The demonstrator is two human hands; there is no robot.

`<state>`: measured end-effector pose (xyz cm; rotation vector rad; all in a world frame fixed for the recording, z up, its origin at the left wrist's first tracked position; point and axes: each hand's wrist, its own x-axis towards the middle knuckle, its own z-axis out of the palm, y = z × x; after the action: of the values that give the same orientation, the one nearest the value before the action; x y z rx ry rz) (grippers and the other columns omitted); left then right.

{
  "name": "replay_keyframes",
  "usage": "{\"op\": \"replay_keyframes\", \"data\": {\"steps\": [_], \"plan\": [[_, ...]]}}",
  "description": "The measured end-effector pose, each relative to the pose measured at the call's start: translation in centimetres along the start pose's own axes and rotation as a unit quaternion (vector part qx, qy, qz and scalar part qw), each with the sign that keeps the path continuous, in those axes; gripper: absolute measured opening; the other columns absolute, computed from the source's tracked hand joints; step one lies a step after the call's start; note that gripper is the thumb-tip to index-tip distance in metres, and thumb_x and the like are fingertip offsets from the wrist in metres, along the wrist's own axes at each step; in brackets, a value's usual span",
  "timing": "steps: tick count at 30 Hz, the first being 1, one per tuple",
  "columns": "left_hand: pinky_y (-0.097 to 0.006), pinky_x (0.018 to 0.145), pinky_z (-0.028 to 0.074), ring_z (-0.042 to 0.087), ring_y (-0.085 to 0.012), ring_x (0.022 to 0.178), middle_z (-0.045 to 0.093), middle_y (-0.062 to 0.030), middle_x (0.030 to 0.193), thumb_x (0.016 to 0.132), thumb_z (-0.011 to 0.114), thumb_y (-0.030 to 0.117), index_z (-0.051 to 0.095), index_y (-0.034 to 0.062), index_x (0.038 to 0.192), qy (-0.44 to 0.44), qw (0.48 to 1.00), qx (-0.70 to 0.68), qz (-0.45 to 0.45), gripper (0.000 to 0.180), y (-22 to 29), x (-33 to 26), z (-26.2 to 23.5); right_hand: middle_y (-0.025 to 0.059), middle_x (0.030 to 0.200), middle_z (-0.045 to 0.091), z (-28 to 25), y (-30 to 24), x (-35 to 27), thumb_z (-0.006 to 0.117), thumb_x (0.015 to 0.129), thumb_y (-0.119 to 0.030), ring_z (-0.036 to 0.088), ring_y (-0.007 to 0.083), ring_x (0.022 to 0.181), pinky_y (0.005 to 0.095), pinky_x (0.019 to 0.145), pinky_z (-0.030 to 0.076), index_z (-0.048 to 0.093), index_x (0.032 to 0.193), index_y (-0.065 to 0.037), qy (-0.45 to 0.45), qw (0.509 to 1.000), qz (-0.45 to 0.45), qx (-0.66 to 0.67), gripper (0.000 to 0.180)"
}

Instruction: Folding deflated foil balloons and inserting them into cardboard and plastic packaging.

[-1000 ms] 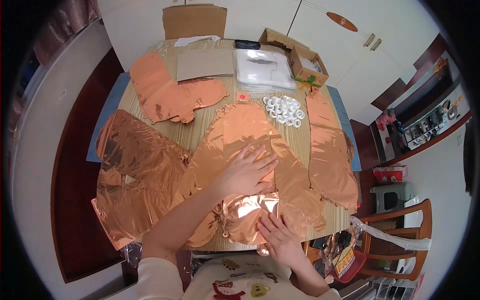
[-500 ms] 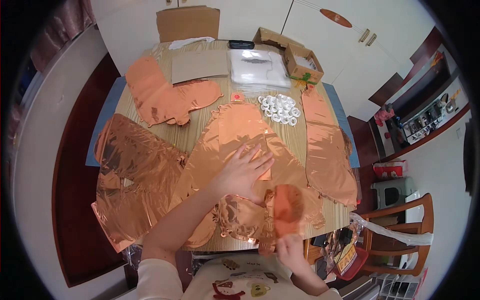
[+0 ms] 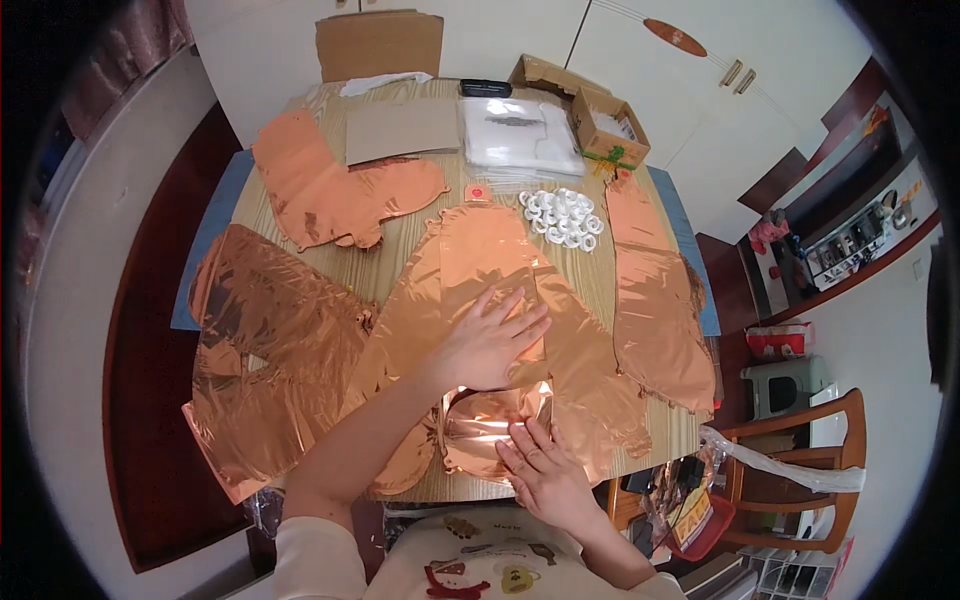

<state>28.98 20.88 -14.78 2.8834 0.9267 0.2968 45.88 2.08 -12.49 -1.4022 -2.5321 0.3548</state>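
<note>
Plainly, the copper-coloured middle foil (image 3: 485, 240) lay flat on the wood-grain counter (image 3: 400, 255), its narrow far end beside a small square tag (image 3: 479, 193) and its wider near end reaching the counter's near edge. The left hand (image 3: 487, 345) rested palm-down across the centre of the middle foil, its fingers straight and spread wide. The right hand (image 3: 548, 480) lay over the right part of the foil's near end, its fingers stretched out and slightly parted on a shiny, wrinkled section.

To the left of the middle foil, a broad foil piece (image 3: 260, 280) came right up to its side, so little room remained there; whether their edges touched or overlapped could not be told. Beyond that, far left of the middle foil, lay a boot-shaped foil (image 3: 300, 170), with a strip of wood between the two. Right of the middle foil, a band of wood tapered toward the near side, and past it a long foil (image 3: 650, 290) followed the counter's right edge. White rings (image 3: 562, 218) sat heaped just right of the middle foil's far end. Beyond that end lay clear bags (image 3: 515, 140) and, slightly left, a grey board (image 3: 400, 130).
</note>
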Motion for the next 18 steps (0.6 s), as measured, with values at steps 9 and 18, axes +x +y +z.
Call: {"op": "replay_keyframes", "data": {"steps": [9,18], "plan": [[-0.056,0.117,0.015,0.022,-0.0360,0.146,0.030,-0.0087,0.157,0.078,0.043,0.084,0.034,0.0061,0.150,-0.015,0.999,-0.031,-0.009,0.106,-0.1,0.0,-0.3,0.0087,0.147,0.048,-0.4,0.2,-0.1,0.064,0.088,-0.025,0.035,0.0341,0.141,0.0521,0.114,0.029,0.058,0.136,-0.021,-0.007,1.000,-0.008,0.008,0.048],[-0.056,0.118,0.011,0.019,-0.0370,0.147,0.029,-0.0124,0.158,0.069,0.059,0.079,0.034,0.0040,0.149,-0.040,0.998,-0.042,0.018,0.113,-0.1,-0.3,-1.6,-0.0024,0.152,0.042,-0.9,0.6,-0.2,0.067,0.085,-0.032,0.024,0.0359,0.146,0.0576,0.115,0.023,0.055,0.138,-0.033,-0.051,0.997,-0.041,-0.040,0.054]]}}
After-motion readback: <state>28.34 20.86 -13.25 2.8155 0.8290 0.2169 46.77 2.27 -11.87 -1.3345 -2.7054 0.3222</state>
